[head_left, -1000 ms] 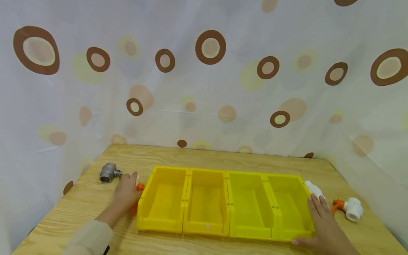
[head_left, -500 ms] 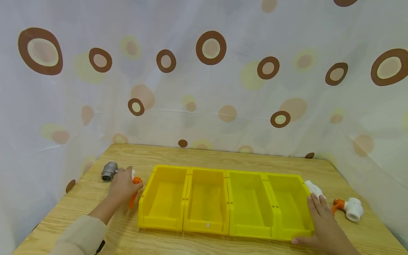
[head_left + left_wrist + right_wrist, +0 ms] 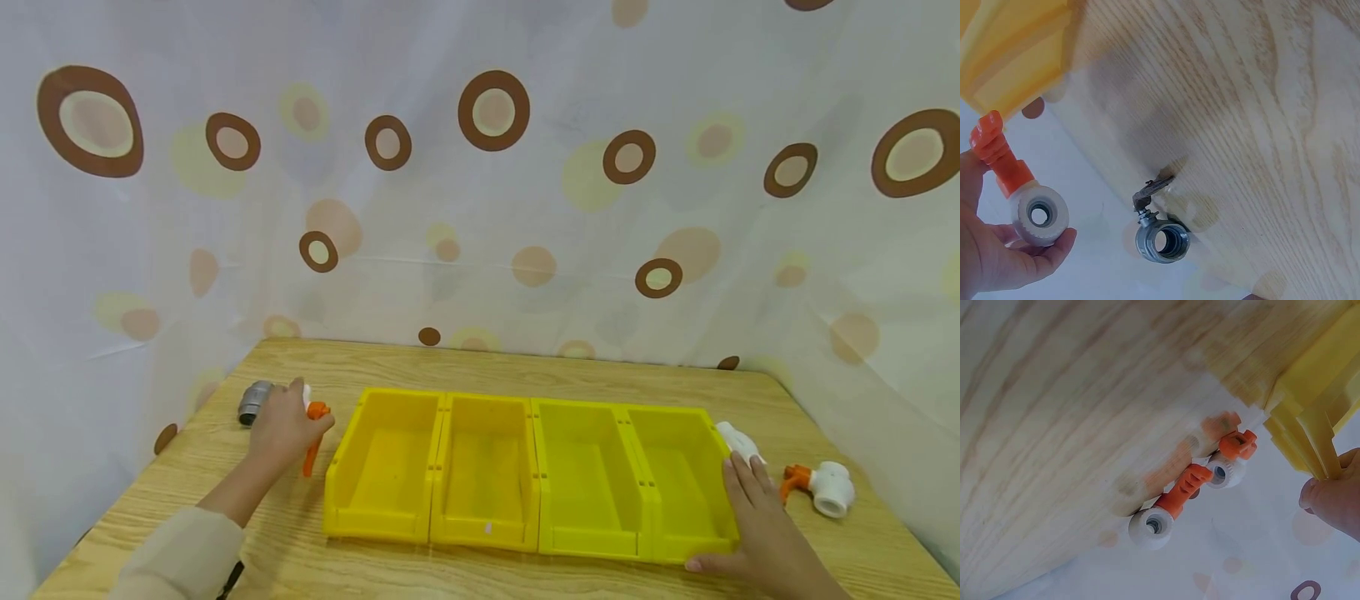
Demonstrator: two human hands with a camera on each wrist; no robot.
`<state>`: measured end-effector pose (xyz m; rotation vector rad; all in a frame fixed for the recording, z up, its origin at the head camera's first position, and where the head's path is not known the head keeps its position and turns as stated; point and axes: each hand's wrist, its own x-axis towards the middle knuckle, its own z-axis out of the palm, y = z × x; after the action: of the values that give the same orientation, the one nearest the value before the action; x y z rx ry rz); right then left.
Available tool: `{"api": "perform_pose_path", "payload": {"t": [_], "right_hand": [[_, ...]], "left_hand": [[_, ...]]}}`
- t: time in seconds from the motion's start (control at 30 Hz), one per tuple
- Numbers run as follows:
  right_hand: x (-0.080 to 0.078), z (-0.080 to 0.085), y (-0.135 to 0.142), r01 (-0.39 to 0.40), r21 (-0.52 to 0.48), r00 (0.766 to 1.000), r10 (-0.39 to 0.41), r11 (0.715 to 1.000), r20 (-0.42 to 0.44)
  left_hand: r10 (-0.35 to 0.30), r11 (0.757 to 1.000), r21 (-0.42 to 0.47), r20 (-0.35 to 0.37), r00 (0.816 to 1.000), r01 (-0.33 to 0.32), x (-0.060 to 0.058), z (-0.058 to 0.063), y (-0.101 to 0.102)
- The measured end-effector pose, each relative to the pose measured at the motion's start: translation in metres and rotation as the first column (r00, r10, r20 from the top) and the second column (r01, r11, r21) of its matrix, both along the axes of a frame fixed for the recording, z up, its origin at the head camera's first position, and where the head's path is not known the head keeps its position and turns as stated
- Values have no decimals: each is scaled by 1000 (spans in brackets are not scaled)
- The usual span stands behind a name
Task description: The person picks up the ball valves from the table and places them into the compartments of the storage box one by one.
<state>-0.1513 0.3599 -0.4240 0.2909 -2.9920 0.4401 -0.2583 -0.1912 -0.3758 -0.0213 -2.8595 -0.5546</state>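
My left hand (image 3: 283, 425) grips a white plastic ball valve (image 3: 1039, 215) by its body. The valve's orange lever handle (image 3: 312, 454) sticks out past the thumb, left of the yellow bins. Just beyond that hand lies a metal ball valve (image 3: 1163, 240), partly covered by the hand in the head view. My right hand (image 3: 765, 525) rests on the right end of the row of yellow bins (image 3: 487, 537), fingers straight along the outer wall and thumb at the front corner.
Right of the bins are two white valves with orange handles: a nearer white valve (image 3: 831, 490) and another white valve (image 3: 738, 442), partly behind my fingers. The bins stand side by side on a wooden table (image 3: 420, 575). A patterned curtain (image 3: 480, 208) hangs behind.
My left hand has moved away from the bins, left and farther back, with the white ball valve in it. The right hand stays at the bin.
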Motion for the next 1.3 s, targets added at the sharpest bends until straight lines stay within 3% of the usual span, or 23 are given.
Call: {"api": "perform_pose_path", "payload": {"t": [0.27,0.53,1.07,1.3], "right_hand": [[1,0,1,-9,8,1000,9,1000,-12],[0,-1,2,-8,4,1000,8,1000,-6],[-1,-2,3,-14,7,1000,14,1000,-12],[-3,-2,3,-9,10,1000,9,1000,-2]], "left_hand": [[-19,1000,4,-18,1000,19,3,10,7],[-24,1000,19,24,999,24,4,17,22],[-51,999,2,7,999,51,10,25,46],[-78,996,43,24,997,77,11,26,56]]}}
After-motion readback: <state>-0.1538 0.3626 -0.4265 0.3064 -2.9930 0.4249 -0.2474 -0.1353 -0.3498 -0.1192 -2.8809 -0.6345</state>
